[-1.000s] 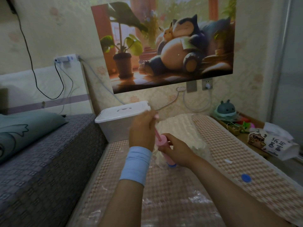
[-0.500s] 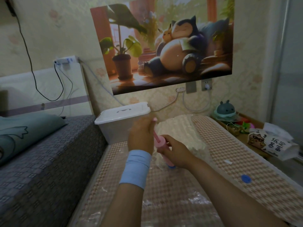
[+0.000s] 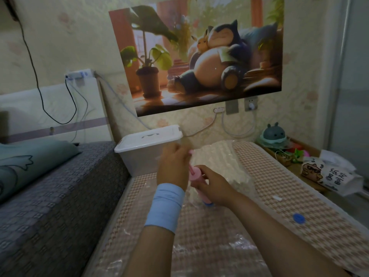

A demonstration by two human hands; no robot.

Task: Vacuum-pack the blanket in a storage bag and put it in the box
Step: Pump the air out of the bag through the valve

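A clear storage bag [image 3: 201,246] lies along the checked mat, with the cream blanket [image 3: 219,158] inside its far part. A pink hand pump [image 3: 196,179] stands upright on the bag, its blue base down. My right hand [image 3: 214,184] grips the pump's barrel. My left hand [image 3: 173,162], with a blue wristband, grips the pump's pink handle rod, pulled up above the barrel. A white lidded plastic box [image 3: 148,144] stands just behind my hands, its lid on.
A blue round cap [image 3: 299,218] and a small white clip [image 3: 277,198] lie on the mat at the right. A grey bed [image 3: 50,196] runs along the left. A low side table with a tissue pack [image 3: 329,176] and toys stands at the right.
My left hand with the pump handle sank a little, then rose again. The right hand stayed on the barrel.
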